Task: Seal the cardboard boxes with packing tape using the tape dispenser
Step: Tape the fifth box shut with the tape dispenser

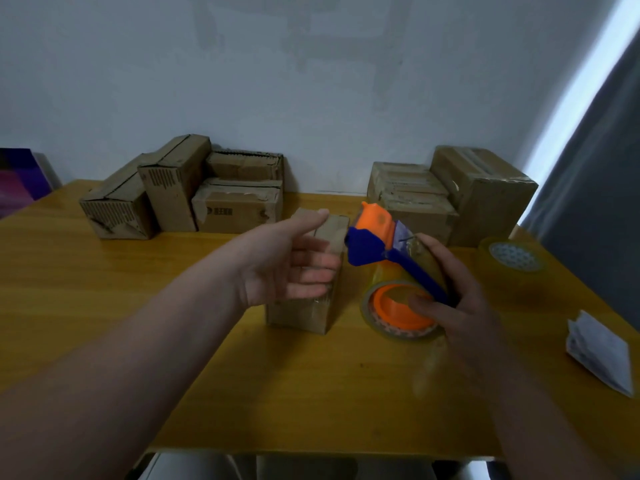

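Left hand [294, 261]: reaches in from the near left edge of the head view on a bare forearm. Fingers straight and spread, palm turned right, gripping nothing. It hovers at the small box; contact cannot be determined.
Right hand [460, 299]: enters from the near right. Fingers curl round the tape dispenser, with the thumb on the orange hub.
Tape dispenser [377, 244]: blue frame with an orange head, held above the table and tilted, head pointing up and left toward the small box. A clear tape roll [398, 327] sits on its hub at the lower end.
Small box [301, 317]: cardboard, standing alone mid-table, just left of the dispenser and partly hidden by the left hand.
Table [104, 289]: yellow-brown wood surface.
Left stack [180, 192]: several cardboard boxes at the far left edge, against the wall.
Right stack [450, 199]: more cardboard boxes at the far right.
Spare tape roll [512, 256]: lying flat just beside the right stack.
Folded paper [599, 351]: on the table's right edge.
Curtain [595, 168]: grey, hanging at the right.
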